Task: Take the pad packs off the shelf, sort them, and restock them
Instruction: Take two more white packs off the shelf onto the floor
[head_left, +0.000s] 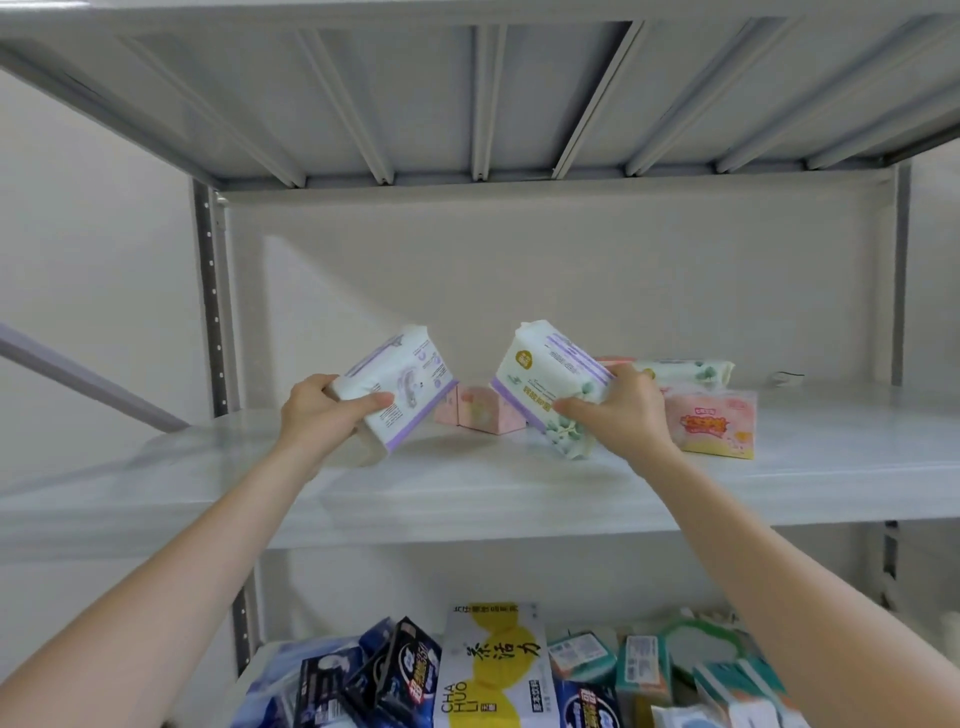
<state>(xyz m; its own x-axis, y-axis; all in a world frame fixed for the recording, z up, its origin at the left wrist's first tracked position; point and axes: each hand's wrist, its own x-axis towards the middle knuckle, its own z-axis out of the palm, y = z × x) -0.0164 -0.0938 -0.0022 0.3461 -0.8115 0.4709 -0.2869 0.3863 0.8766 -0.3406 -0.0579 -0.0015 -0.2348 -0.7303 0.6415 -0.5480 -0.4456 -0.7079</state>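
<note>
Left hand (324, 410) grips one purple-edged pad pack (397, 387), right hand (621, 410) grips another (550, 384) — both tilted above the shelf (208, 483); pink packs (480, 410) behind, possibly boxes.

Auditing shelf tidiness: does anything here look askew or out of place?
Yes. The heaped packs below lie jumbled, tilted every way. On the middle shelf, the pink boxes sit skewed, corner forward.
</note>
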